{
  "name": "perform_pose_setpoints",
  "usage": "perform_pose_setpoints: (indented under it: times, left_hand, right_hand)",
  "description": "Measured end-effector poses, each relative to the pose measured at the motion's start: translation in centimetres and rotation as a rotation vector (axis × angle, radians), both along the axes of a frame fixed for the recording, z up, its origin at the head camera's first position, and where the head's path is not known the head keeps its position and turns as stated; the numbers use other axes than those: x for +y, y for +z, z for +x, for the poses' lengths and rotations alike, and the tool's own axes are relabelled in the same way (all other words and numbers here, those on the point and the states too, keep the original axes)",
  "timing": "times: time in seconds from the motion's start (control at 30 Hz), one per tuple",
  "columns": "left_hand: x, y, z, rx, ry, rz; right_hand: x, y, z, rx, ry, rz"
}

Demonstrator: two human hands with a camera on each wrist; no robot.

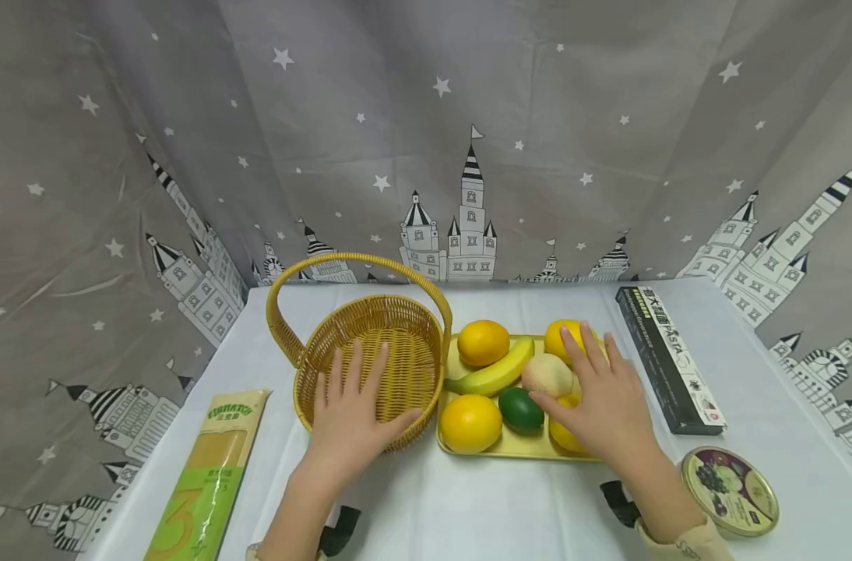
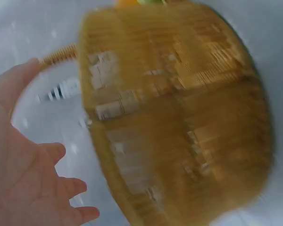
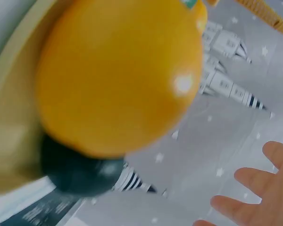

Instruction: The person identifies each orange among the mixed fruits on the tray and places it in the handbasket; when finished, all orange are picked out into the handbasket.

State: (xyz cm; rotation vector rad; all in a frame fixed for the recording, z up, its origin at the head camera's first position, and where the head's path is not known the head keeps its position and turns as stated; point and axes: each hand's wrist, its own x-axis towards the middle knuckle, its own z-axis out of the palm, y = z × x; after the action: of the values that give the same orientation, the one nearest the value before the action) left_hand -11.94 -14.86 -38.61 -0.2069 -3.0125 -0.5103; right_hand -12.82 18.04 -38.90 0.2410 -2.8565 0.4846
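My left hand point(image 1: 349, 432) is spread with straight fingers over the near side of a wicker basket point(image 1: 413, 366) with a tall arched handle. It holds nothing; in the left wrist view the basket point(image 2: 212, 132) is blurred. My right hand point(image 1: 611, 405) hovers, fingers apart, over the right part of a yellow tray point(image 1: 517, 453). On that tray lie a banana point(image 1: 499, 371), an orange point(image 1: 484, 343), a round pale fruit point(image 1: 545, 375), a dark green fruit point(image 1: 521, 411) and several yellow fruits point(image 1: 471, 424). My right hand partly hides two of those.
A green-and-tan pasta packet point(image 1: 205, 483) lies left of the basket. Right of the tray lie a black-and-white pasta box point(image 1: 671, 362) and a round flat tin point(image 1: 730, 491). A grey castle-print curtain point(image 1: 552, 156) hangs behind the white-covered table point(image 1: 426, 514).
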Motion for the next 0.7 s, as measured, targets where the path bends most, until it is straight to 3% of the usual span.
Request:
perform_pose_setpoints:
  times: [0.17,0.3,0.47,0.7]
  left_hand:
    - [-4.0,-1.1,0.9,-0.058,0.126,0.134]
    - [-5.8,-2.2,1.5,-0.123,0.201,0.212]
    - [-6.6,-3.8,2.3,-0.182,0.257,0.369]
    - [-6.6,-5.0,2.8,-0.223,0.304,0.744]
  right_hand:
    - [2.7,-0.1,1.3,-0.039,-0.079,-0.02]
    - [4.0,-1.0,2.1,-0.08,-0.082,-0.064]
    - [4.4,-2.7,3.7,-0.155,-0.062,-0.191]
    - [4.0,-4.6,4.5,-0.192,-0.039,-0.325]
